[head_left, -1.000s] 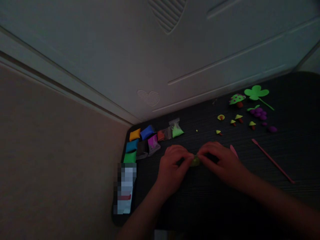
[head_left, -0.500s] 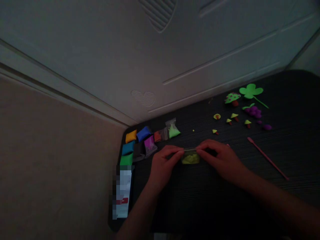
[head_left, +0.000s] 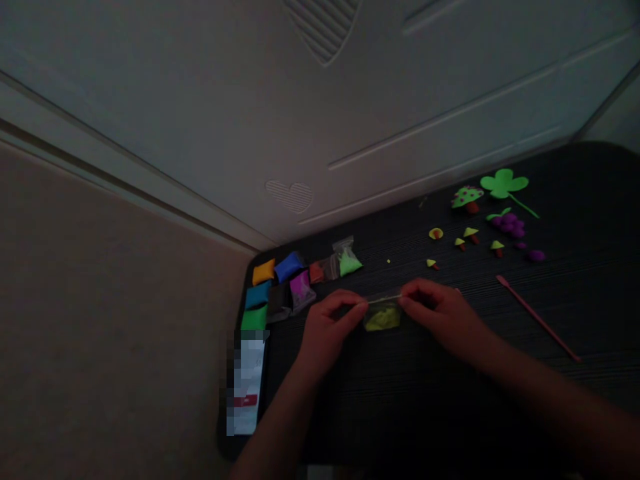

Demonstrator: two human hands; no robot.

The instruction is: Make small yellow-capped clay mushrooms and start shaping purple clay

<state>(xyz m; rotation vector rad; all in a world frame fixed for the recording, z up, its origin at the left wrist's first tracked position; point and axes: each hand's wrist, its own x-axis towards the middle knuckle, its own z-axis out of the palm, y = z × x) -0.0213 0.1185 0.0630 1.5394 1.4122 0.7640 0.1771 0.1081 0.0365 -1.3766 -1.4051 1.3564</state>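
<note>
A small clear zip bag (head_left: 383, 319) with yellow clay inside hangs between my two hands over the dark table. My left hand (head_left: 327, 327) pinches the left end of its top edge between thumb and fingers. At the right end of that edge, my right hand (head_left: 440, 312) has a like pinch. Just beyond the bag lies a tiny yellow bit (head_left: 389, 261). Small mushrooms with yellow caps and brown stems, among them one mushroom (head_left: 431, 264), lie past my right hand. A pink modelling tool (head_left: 539, 319) rests to the right of that hand.
Packs of coloured clay, such as a blue pack (head_left: 289, 267) and a light green bag (head_left: 349, 259), lie at the back left. A phone (head_left: 250, 387) is at the left edge. A green clover (head_left: 504, 183), spotted mushroom (head_left: 467, 197) and purple grapes (head_left: 509, 225) sit back right, before a white panel (head_left: 210, 133).
My right hand has shifted slightly right, and more of the bag's top edge shows between the hands. The edge now slants up to the right. Both hands keep their pinch.
</note>
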